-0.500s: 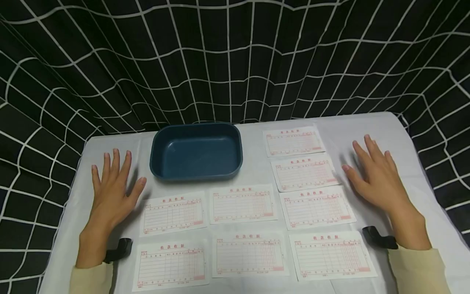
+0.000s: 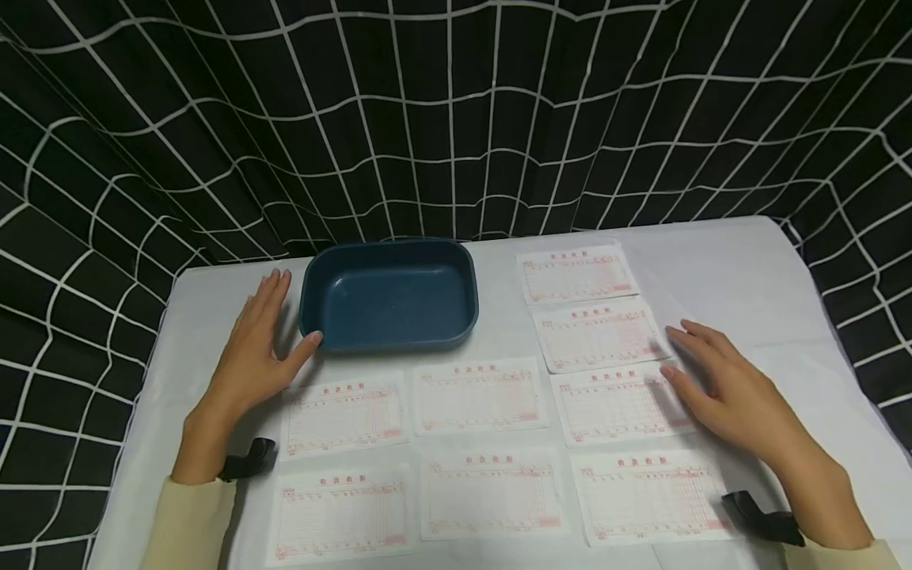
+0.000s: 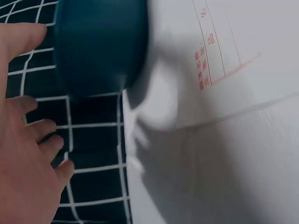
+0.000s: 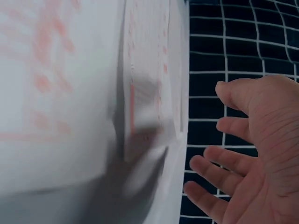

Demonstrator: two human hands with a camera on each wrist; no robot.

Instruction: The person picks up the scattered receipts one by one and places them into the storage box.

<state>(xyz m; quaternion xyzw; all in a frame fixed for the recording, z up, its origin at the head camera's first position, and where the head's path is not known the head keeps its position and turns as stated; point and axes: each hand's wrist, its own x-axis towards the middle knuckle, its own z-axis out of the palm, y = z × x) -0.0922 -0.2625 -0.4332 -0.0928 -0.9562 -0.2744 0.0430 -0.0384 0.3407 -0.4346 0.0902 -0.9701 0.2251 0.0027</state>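
1. At the left of the frame, we see the left hand (image 2: 249,364) unclenched and holding nothing, its thumb just beside a corner of a blue box (image 2: 399,307).
2. At right, the right hand (image 2: 734,396), equally free, hovers near the right edges of two printed slips (image 2: 479,400).
3. The eight slips lie flat from upper right to lower left; we judge them light, limp and easily creased, best pinched by a corner.
4. The blue box sits upper left of center, likely rigid and light, best held by its rim.
5. Beyond the white counter (image 2: 741,269), we see checked black cloth (image 2: 470,119).
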